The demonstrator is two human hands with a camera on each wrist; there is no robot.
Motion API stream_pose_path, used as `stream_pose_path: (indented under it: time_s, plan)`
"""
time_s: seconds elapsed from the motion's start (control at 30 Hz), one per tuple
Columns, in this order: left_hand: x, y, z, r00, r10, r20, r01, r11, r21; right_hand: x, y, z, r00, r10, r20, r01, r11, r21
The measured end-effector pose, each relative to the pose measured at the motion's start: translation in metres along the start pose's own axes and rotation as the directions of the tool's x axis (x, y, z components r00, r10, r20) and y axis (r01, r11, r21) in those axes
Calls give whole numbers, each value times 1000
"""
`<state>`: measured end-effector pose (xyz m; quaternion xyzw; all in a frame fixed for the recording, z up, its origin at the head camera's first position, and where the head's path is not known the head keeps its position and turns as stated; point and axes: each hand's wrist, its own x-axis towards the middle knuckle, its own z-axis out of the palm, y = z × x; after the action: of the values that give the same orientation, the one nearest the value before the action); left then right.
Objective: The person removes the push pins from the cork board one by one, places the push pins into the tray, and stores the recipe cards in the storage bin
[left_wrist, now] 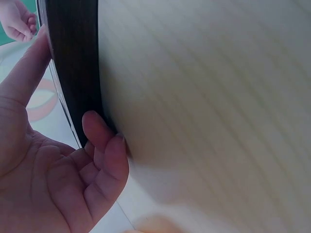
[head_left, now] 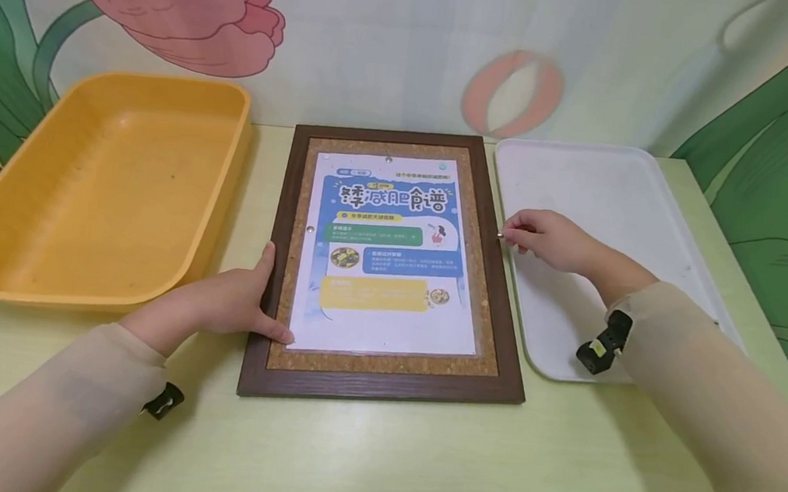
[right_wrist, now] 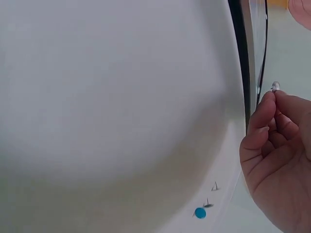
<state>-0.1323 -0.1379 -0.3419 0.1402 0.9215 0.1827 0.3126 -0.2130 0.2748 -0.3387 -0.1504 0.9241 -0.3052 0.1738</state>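
Observation:
A brown-framed cork board [head_left: 381, 388] lies on the table with a printed paper poster [head_left: 393, 332] on it. Several thumbtacks show on the poster, among them a silver one [head_left: 389, 160] at the top edge and another silver one [head_left: 310, 229] at the left edge. My left hand [head_left: 231, 298] holds the board's left side, thumb on the poster's lower left corner and fingers against the frame's outer edge. Over the frame's right edge, my right hand [head_left: 553, 236] pinches a small silver thumbtack [right_wrist: 275, 86] between thumb and forefinger.
To the right is a white tray [head_left: 582, 184]; the right wrist view shows a blue thumbtack [right_wrist: 200, 212] and other tacks [right_wrist: 215, 187] in it. A yellow plastic bin [head_left: 117, 190] stands on the left. Behind the table hangs a flower-patterned curtain [head_left: 383, 50].

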Motion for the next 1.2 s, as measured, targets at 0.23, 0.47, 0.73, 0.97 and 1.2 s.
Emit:
stream_pose_path:
  time_s: [0.23, 0.47, 0.73, 0.97, 1.2]
  plan:
    - [-1, 1, 0, 1000, -5, 3, 5, 1000, -9, -8, 12, -8, 998, 69, -5, -69, 997, 28]
    - [0, -1, 1, 1000, -5, -3, 5, 1000, -10, -15, 31, -15, 991, 127, -34, -126, 992, 21]
    - [-1, 0, 0, 1000, -6, -2, 6, 1000, -8, -27, 46, -23, 982, 182, -53, -183, 983, -19]
    - [-2, 1, -1, 1000, -4, -2, 4, 1000, -8, -33, 53, -24, 976, 202, -79, -204, 979, -21]
    - [-3, 3, -1, 1000, -9, -1, 9, 1000, -10, -29, 62, -23, 967, 226, -115, -235, 969, -74]
